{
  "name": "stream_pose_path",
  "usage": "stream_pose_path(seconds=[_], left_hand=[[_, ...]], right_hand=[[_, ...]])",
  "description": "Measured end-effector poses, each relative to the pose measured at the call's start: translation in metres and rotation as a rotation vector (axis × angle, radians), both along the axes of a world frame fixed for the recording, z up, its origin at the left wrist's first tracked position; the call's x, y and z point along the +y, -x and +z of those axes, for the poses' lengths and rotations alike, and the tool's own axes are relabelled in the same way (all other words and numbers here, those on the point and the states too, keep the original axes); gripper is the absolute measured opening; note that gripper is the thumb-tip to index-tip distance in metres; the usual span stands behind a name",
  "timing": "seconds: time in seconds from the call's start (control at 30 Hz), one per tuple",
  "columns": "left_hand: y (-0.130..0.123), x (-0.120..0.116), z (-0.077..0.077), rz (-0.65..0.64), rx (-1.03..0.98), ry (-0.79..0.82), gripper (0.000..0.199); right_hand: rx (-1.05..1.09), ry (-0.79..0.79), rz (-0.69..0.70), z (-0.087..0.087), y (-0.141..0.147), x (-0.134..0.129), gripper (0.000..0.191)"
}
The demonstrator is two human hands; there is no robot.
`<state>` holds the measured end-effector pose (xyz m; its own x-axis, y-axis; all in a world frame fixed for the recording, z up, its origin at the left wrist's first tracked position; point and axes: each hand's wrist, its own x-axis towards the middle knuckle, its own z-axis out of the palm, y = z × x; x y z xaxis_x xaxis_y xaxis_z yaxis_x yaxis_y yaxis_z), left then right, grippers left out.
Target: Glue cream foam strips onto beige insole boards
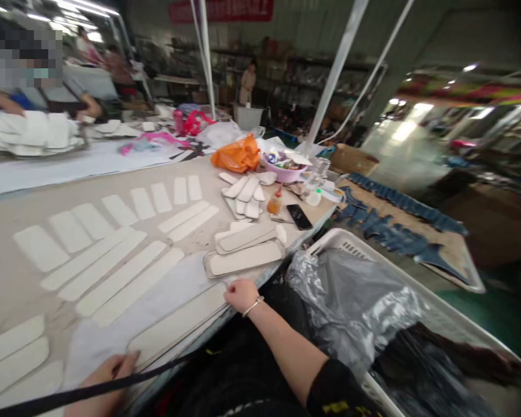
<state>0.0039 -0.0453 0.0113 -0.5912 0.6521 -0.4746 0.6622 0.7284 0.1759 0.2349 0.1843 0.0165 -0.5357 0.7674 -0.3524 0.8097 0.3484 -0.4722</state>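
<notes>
Lettering on the red banner (243, 10) is unreadably blurred. The right hand (242, 295) and left hand (115, 370), fingers curled nearly closed, pinch opposite ends of an off-white, round-cornered strip (180, 324) along the table (8, 211) edge.

Counted from view centre: eight short white panels (119, 209) at 9 o'clock, four long white panels (102, 265) at 8, one orange bag (235, 154) at 11, one phone (299, 216) at 3. Hands, two: right hand (242, 295) at 6, left hand (115, 366) at 8; one loose panel (178, 322) between.
</notes>
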Motion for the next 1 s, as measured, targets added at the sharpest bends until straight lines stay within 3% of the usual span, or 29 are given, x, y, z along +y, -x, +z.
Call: stream_pose_path(seconds=[0.13, 0.33, 0.67, 1.0], left_hand=[[-0.002, -0.007, 0.0, 0.099, -0.012, -0.032, 0.047], [-0.013, -0.006, 0.01, 0.137, -0.022, -0.104, 0.041], [-0.018, -0.012, 0.01, 0.16, -0.002, -0.191, 0.03], [-0.019, -0.014, 0.014, 0.128, -0.022, -0.176, 0.033]], right_hand=[[0.025, -0.015, -0.017, -0.006, 0.0, 0.002, 0.016], [0.048, -0.017, -0.053, -0.004, -0.005, 0.002, 0.015], [0.05, 0.062, -0.041, -0.002, -0.003, 0.0, 0.02], [0.029, 0.072, -0.065, 0.005, 0.0, -0.002, 0.019]])
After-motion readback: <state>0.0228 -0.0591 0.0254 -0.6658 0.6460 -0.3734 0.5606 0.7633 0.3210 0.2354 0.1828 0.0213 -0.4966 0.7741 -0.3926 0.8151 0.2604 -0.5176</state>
